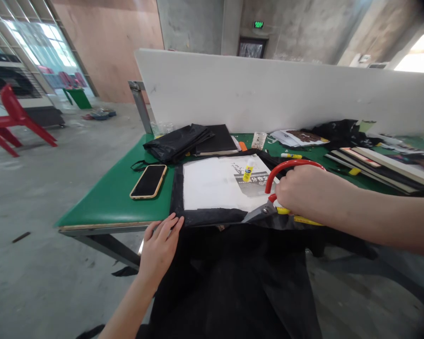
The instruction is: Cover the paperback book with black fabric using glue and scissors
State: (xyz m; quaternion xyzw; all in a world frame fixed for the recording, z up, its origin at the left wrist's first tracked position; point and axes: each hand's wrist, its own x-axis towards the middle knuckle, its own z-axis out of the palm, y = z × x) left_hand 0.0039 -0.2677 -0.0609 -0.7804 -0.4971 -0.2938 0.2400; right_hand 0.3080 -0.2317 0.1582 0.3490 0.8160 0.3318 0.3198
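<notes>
The right hand (297,188) clamps its grip on red-handled scissors (264,210) at the front edge of a black-bordered panel (208,183) on the desk (116,202); the left hand (161,248) touches its corner, likely steadying it, pinching or not, I cannot tell.

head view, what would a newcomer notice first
Probably the red-handled scissors in the right hand, at the near edge of the green table. Next, the white sheet just beyond them, with a yellow glue stick on it. A red chair also stands out at the picture's left edge.
</notes>
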